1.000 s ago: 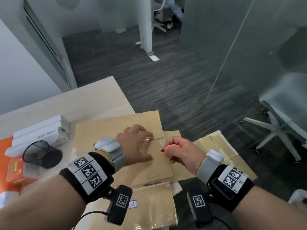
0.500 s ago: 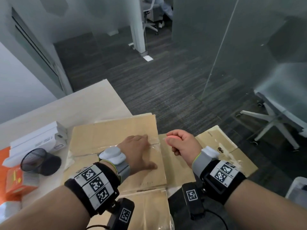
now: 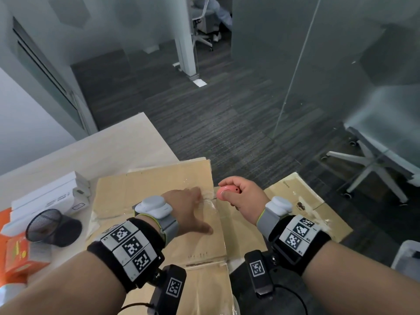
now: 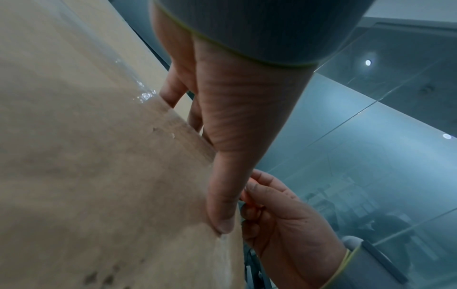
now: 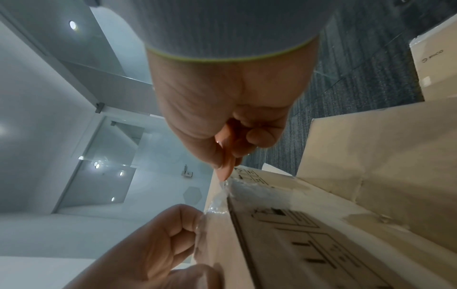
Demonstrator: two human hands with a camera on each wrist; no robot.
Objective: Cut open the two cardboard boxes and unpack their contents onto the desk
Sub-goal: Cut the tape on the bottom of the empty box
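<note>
On the desk (image 3: 109,153), the left hand (image 3: 186,210) presses flat on the taped cardboard box (image 3: 159,185); just beside its right edge, the right hand (image 3: 245,198) grips a pink cutter (image 3: 227,192).

A pale wood bench (image 3: 118,151) carries a taped cardboard box (image 3: 156,185) at its right edge. Left of the box lie stacked white boxes (image 3: 45,201), and in front of them a black mesh cup (image 3: 45,226) tipped on its side. An orange carton (image 3: 16,253) sits at the bench's left edge.
</note>
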